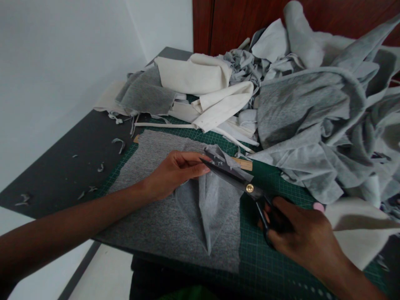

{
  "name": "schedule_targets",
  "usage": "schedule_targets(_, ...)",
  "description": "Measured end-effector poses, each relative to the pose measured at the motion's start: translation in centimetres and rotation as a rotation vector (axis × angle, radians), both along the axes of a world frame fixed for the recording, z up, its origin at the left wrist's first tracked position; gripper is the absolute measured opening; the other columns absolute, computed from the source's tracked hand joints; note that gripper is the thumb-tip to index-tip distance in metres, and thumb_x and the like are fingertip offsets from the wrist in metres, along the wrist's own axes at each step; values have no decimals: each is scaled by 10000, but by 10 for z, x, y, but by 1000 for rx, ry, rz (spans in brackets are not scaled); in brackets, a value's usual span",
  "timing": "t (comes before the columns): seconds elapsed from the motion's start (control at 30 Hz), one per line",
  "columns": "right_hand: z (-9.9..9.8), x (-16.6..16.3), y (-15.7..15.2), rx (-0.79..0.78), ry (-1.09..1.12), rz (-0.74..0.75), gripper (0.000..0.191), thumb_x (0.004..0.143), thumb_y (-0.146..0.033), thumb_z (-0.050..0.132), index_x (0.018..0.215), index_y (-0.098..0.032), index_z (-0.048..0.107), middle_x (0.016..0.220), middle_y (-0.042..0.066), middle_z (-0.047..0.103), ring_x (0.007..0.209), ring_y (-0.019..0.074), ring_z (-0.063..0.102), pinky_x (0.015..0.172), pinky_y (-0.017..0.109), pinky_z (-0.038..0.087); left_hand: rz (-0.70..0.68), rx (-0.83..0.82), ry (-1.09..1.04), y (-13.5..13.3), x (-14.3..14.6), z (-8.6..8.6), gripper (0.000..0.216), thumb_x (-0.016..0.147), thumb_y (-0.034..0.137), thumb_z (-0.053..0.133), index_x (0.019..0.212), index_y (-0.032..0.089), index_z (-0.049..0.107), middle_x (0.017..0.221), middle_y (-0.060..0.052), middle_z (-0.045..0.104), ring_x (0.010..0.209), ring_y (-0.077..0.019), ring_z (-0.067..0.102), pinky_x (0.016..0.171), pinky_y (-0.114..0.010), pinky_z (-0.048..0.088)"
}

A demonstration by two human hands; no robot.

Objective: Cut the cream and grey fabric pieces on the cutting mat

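Thumb and fingertips nearly together, our left hand [168,173] pinches the upper edge of a folded grey cloth [208,208]. Our right hand [308,233] has its fingers curled around the black handles of the scissors [249,188], blades pointing left, tip right beside our left fingertips! Whether those blades are parted, we can't tell. Down hangs the folded grey cloth to a point, above a broad grey sheet [140,233], itself spread over the green cutting mat [259,258]. Just behind the scissors we spot the end of a wooden strip [245,164]. Farther out, cream cloth [196,77] lies at the back, a grey fabric heap [303,108] sprawls to the right, and small scraps [118,146] dot the dark tabletop [78,146] at left.
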State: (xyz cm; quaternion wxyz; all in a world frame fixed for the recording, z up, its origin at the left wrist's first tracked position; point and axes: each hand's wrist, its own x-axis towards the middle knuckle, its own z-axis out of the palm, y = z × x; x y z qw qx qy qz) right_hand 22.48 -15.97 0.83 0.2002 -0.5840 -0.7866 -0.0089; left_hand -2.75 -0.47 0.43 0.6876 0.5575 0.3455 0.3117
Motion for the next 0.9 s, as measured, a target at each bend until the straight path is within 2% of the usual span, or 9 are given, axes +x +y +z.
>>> schedule_targets(0.4, -5, 3, -2, -22, -27, 11, 49, 804, -190, 473, 782, -231, 489, 523, -87, 493, 371, 71, 498, 410, 200, 338, -4, 5, -23, 0, 0, -2, 103, 691, 261, 792, 710, 172, 744, 648, 20, 643, 576, -73, 525, 498, -165, 391)
schedule_targets(0.7, -4, 3, -2, -57, 0, 24, 74, 787, -164, 475, 809, -228, 505, 536, -82, 526, 377, 79, 510, 415, 204, 334, -40, 29, 14, 0, 1, 2, 81, 737, 234, 747, 695, 165, 743, 599, 26, 608, 568, -74, 509, 497, -170, 382)
schedule_targets(0.9, -2, 6, -3, -5, -70, 51, 75, 820, -159, 472, 835, -222, 509, 562, -66, 559, 387, 88, 523, 426, 212, 341, -34, 46, -3, 1, 0, -2, 65, 742, 239, 757, 721, 178, 760, 657, 9, 659, 595, -88, 545, 531, -187, 412)
